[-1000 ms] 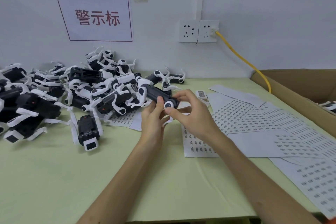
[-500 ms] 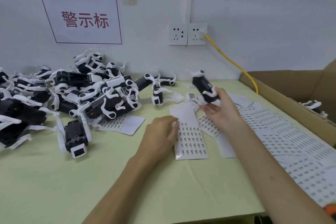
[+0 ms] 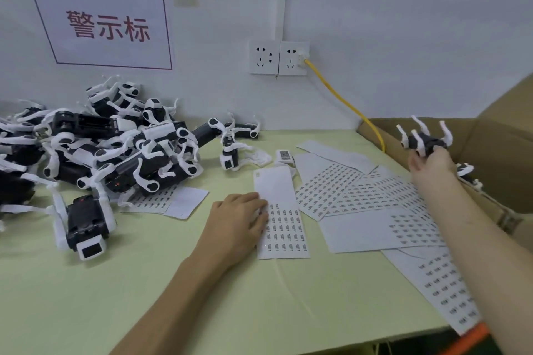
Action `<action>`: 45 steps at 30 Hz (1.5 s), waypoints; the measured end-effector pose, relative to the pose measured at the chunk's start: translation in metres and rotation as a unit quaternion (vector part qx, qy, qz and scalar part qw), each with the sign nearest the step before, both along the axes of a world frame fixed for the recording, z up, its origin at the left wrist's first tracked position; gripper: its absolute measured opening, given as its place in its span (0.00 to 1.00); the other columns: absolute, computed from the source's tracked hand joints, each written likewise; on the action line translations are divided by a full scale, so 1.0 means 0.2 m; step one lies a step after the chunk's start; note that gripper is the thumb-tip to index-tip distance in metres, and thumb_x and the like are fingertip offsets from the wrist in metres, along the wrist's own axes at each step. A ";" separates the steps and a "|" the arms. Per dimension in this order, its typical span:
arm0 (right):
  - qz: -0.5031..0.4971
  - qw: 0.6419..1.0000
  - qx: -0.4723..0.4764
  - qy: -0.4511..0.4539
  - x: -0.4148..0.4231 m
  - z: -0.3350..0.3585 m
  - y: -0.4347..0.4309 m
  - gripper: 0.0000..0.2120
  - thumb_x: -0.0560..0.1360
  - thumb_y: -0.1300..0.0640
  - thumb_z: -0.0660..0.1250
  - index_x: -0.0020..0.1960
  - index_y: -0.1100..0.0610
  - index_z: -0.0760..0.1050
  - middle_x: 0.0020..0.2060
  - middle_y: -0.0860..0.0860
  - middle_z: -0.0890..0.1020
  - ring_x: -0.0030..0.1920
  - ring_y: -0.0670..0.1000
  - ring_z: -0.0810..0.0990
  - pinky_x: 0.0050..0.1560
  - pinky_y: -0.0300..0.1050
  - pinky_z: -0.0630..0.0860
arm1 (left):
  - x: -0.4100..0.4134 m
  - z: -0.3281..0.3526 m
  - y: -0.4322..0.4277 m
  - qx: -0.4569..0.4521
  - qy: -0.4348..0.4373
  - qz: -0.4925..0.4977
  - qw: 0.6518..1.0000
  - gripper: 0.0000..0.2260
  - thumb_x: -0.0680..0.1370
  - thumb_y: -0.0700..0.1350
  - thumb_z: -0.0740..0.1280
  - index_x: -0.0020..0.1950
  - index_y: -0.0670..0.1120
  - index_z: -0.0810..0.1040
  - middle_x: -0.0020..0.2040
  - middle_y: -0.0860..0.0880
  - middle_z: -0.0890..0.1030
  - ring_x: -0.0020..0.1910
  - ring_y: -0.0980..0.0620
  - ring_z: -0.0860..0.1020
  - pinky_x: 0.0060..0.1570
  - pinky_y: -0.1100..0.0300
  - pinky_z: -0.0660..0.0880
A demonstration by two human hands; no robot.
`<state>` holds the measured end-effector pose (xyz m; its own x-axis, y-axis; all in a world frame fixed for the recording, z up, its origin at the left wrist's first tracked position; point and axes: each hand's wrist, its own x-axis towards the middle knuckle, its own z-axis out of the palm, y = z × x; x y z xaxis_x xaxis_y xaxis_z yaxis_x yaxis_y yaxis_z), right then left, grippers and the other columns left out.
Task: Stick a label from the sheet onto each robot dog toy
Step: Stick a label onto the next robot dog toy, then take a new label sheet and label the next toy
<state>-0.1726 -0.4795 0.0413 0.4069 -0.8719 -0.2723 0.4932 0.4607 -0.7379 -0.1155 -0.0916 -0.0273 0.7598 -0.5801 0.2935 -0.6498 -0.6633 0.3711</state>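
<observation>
Head cam?
— Robot dog toy (image 3: 426, 142), right of frame, legs up, gripped by right hand (image 3: 430, 163) over cardboard box (image 3: 501, 150), probably dropping it as labelled.
— Left?
— Left hand (image 3: 240, 222) flat, pinning label sheet (image 3: 281, 219) mid-frame for peeling.

A heap of robot dog toys (image 3: 109, 150) lies at the table's (image 3: 144, 282) back left. Label sheets (image 3: 360, 199) spread right of centre, with a cardboard box (image 3: 490, 158) beyond them at the right edge.
</observation>
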 end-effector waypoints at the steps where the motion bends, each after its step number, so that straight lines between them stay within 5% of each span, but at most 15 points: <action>1: 0.007 1.000 0.002 -0.004 0.01 0.00 -0.02 0.09 0.85 0.57 0.57 0.62 0.60 0.69 0.68 0.58 0.77 0.65 0.55 0.80 0.63 0.44 0.78 | 0.00 0.00 0.00 0.000 0.000 0.000 1.000 0.16 0.86 0.54 0.59 0.71 0.56 0.77 0.75 0.58 0.73 0.73 0.52 0.68 0.66 0.55 0.61; 8: 0.021 0.999 0.015 -0.040 -0.02 -0.01 -0.07 0.23 0.86 0.56 0.49 0.80 0.61 0.59 0.78 0.55 0.65 0.72 0.55 0.74 0.70 0.47 0.72 | 0.00 -0.01 0.00 0.000 -0.001 0.000 1.000 0.16 0.85 0.53 0.60 0.71 0.56 0.77 0.75 0.58 0.73 0.73 0.52 0.68 0.66 0.55 0.62; 13: 0.062 0.997 -0.043 0.022 0.03 0.01 0.10 0.17 0.83 0.58 0.57 0.71 0.59 0.71 0.63 0.54 0.80 0.54 0.51 0.84 0.52 0.39 0.79 | 0.01 -0.01 0.00 0.003 -0.004 0.001 1.000 0.16 0.85 0.54 0.60 0.71 0.56 0.77 0.75 0.58 0.72 0.73 0.52 0.68 0.66 0.55 0.61; 17: 0.157 0.967 -0.191 0.062 0.15 0.08 0.39 0.09 0.82 0.61 0.60 0.59 0.58 0.78 0.46 0.53 0.84 0.42 0.49 0.83 0.43 0.37 0.75 | 0.01 -0.01 0.00 -0.003 0.001 -0.002 1.000 0.16 0.85 0.53 0.60 0.71 0.56 0.77 0.76 0.57 0.72 0.74 0.52 0.67 0.66 0.55 0.60; 20: 0.225 0.888 -0.387 0.101 0.23 0.13 0.64 0.09 0.80 0.64 0.64 0.49 0.56 0.82 0.39 0.51 0.85 0.38 0.49 0.84 0.39 0.36 0.76 | 0.01 -0.01 0.00 -0.006 0.003 -0.004 1.000 0.16 0.85 0.53 0.60 0.71 0.56 0.77 0.76 0.57 0.72 0.74 0.52 0.67 0.66 0.56 0.60; 22: 0.262 0.799 -0.526 0.131 0.29 0.13 0.82 0.09 0.79 0.63 0.67 0.48 0.52 0.83 0.39 0.49 0.85 0.37 0.47 0.84 0.38 0.35 0.76 | 0.01 0.00 0.00 -0.006 0.002 -0.004 1.000 0.16 0.85 0.53 0.60 0.71 0.56 0.77 0.76 0.57 0.72 0.73 0.52 0.67 0.65 0.55 0.60; 25: 0.284 0.658 -0.670 0.192 0.41 0.08 1.03 0.08 0.78 0.58 0.71 0.57 0.51 0.83 0.50 0.48 0.84 0.46 0.48 0.84 0.48 0.41 0.80 | 0.01 0.00 0.00 -0.011 -0.002 -0.004 1.000 0.16 0.85 0.53 0.60 0.71 0.55 0.77 0.75 0.57 0.73 0.72 0.51 0.68 0.62 0.56 0.61; 28: 0.294 0.549 -0.744 0.242 0.56 0.00 1.17 0.19 0.77 0.56 0.71 0.68 0.52 0.77 0.64 0.51 0.79 0.62 0.52 0.78 0.62 0.52 0.75 | 0.01 0.01 0.01 -0.016 -0.005 -0.007 1.000 0.14 0.85 0.52 0.60 0.68 0.53 0.78 0.71 0.56 0.76 0.69 0.49 0.70 0.59 0.55 0.61; 31: 0.299 0.477 -0.776 0.284 0.69 -0.05 1.24 0.27 0.76 0.52 0.70 0.74 0.50 0.71 0.71 0.51 0.72 0.70 0.54 0.71 0.66 0.56 0.71 | 0.01 0.00 0.00 -0.013 -0.006 -0.010 1.000 0.14 0.85 0.51 0.59 0.67 0.51 0.79 0.69 0.56 0.76 0.68 0.49 0.71 0.61 0.54 0.63; 33: 0.297 0.475 -0.777 0.287 0.74 -0.08 1.27 0.25 0.76 0.51 0.70 0.72 0.51 0.71 0.67 0.52 0.73 0.66 0.56 0.73 0.63 0.56 0.73 | 0.01 0.00 0.00 -0.012 -0.005 -0.009 1.000 0.14 0.85 0.51 0.59 0.67 0.51 0.79 0.70 0.56 0.76 0.68 0.49 0.71 0.60 0.54 0.63; 39: 0.302 0.543 -0.741 0.256 0.77 -0.11 1.27 0.22 0.73 0.54 0.75 0.65 0.54 0.74 0.62 0.52 0.73 0.60 0.55 0.75 0.58 0.50 0.74 | 0.01 0.01 0.00 -0.030 0.009 -0.007 0.999 0.12 0.84 0.49 0.59 0.65 0.51 0.78 0.67 0.56 0.77 0.63 0.48 0.73 0.59 0.52 0.67; 42: 0.305 0.594 -0.707 0.233 0.72 -0.11 1.23 0.20 0.69 0.55 0.78 0.58 0.54 0.76 0.58 0.50 0.75 0.57 0.50 0.76 0.59 0.49 0.75 | 0.02 0.02 0.00 -0.070 0.031 0.004 0.997 0.12 0.83 0.46 0.61 0.64 0.48 0.78 0.61 0.52 0.78 0.60 0.46 0.75 0.58 0.49 0.70; 45: 0.293 0.660 -0.661 0.205 0.63 -0.09 1.19 0.18 0.67 0.52 0.81 0.51 0.53 0.77 0.51 0.48 0.79 0.47 0.45 0.77 0.48 0.39 0.74 | 0.02 0.03 0.00 -0.151 0.058 0.042 0.986 0.14 0.82 0.42 0.63 0.67 0.46 0.78 0.64 0.50 0.79 0.62 0.48 0.76 0.63 0.53 0.71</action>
<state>-0.0471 -0.2405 0.0226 0.9077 -0.1838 0.3773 0.1509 -0.6960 -0.7020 -0.1122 -0.0907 -0.0213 0.8405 -0.4124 0.3514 -0.5383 -0.5613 0.6286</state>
